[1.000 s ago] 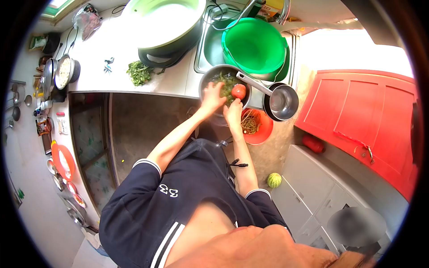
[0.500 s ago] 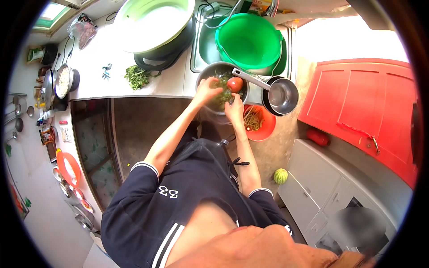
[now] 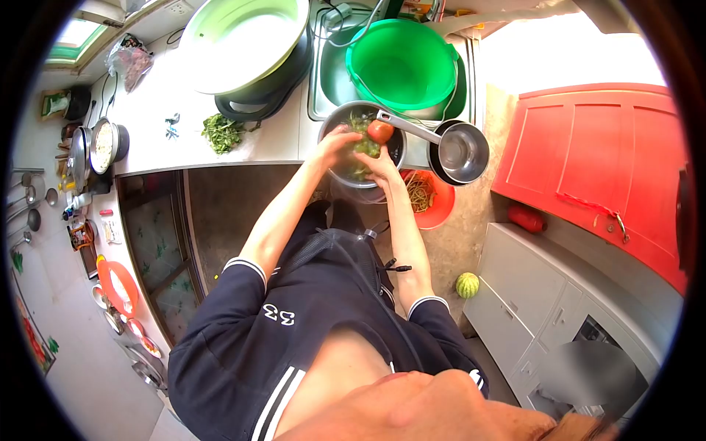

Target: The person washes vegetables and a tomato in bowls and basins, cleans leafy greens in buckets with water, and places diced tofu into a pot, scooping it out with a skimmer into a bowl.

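Observation:
A metal basin (image 3: 324, 163) at the counter's front edge contains leafy greens (image 3: 362, 126) and a tomato (image 3: 380, 132). From its left side my left hand (image 3: 338, 145) reaches in, fingers stretched out over the greens. My right hand (image 3: 377, 166) comes over the near rim, thumb and fingers spread apart against the greens, just below the tomato. Some fingertips are blurred or hidden among the leaves. A long-handled saucepan (image 3: 463, 153) sits right of the basin, its handle reaching over the basin's rim.
Behind the basin, a green bucket (image 3: 401, 70) stands in the sink (image 3: 332, 88). A large pale green tub (image 3: 243, 44) and a bunch of greens (image 3: 222, 134) are on the counter at left. Below right are a red bucket (image 3: 440, 209) with stems and a watermelon (image 3: 467, 285).
My right hand has shifted left and its fingers have spread from a closer grip. My left hand has stayed over the greens. The whole view has shifted slightly.

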The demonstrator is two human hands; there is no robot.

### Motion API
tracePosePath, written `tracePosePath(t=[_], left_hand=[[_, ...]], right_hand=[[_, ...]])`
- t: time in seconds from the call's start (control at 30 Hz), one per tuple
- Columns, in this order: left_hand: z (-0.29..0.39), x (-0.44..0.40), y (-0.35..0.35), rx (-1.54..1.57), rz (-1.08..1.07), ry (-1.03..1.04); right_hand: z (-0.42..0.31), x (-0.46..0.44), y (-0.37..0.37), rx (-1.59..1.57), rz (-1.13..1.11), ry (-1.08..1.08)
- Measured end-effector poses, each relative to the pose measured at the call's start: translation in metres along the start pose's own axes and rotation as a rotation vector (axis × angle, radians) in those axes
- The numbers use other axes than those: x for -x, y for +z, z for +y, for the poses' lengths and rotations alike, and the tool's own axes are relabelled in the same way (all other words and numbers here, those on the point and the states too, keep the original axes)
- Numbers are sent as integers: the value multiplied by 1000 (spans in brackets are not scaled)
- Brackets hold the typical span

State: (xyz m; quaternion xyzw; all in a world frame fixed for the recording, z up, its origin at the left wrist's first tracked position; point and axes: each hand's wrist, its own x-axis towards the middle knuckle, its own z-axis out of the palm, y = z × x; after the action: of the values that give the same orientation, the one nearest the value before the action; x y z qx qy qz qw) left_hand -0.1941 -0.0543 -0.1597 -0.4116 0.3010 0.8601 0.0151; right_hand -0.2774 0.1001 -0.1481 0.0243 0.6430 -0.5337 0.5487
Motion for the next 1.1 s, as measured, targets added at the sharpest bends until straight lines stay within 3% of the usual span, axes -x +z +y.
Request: tracePosePath(t=[0.1, 0.17, 0.2, 0.3, 0.4, 0.5, 0.53, 0.57, 0.63, 0.67, 0.77, 0.83, 0.97, 1.0, 1.03, 1.1], left_hand=[[4, 8, 2, 40, -43, 83], [3, 13, -4, 1, -77, 131], [6, 22, -2, -90, -72, 188], [16, 41, 5, -535, 163, 197], [4, 25, -3, -751, 305, 224], [-4, 6, 0, -803, 390, 154], [-12, -7, -3, -796, 405, 99], [-20, -21, -6, -639, 439, 84], [-30, -44, -23, -250, 278, 112], [-4, -2, 11, -78, 207, 85], [-6, -9, -8, 6, -3, 125], [-4, 3, -6, -74, 14, 177], [13, 42, 19, -488, 230, 106], [12, 42, 16, -469, 150, 127], [8, 36, 11, -522, 186, 134], [-4, 24, 4, -637, 181, 143]], right_hand=[[21, -6, -3, 71, 11, -163], [38, -13, -10, 424, 169, -339], [42, -15, -11, 601, 249, -426], [40, -1, -7, 669, 419, -648], [35, -1, -1, 503, 431, -144], [34, -25, -2, 119, 185, 80], [28, -20, 9, -3, 220, 37], [19, -19, 16, -119, 250, 145], [-2, -8, 17, -161, 170, 152], [6, -9, 16, -172, 141, 60], [42, -26, 24, -73, 225, -243], [20, 3, 36, 354, 429, -291], [31, 11, 67, 466, 599, -524], [30, 14, 72, 449, 595, -543], [19, 21, 74, 394, 531, -423], [29, 9, 76, 501, 559, -412]])
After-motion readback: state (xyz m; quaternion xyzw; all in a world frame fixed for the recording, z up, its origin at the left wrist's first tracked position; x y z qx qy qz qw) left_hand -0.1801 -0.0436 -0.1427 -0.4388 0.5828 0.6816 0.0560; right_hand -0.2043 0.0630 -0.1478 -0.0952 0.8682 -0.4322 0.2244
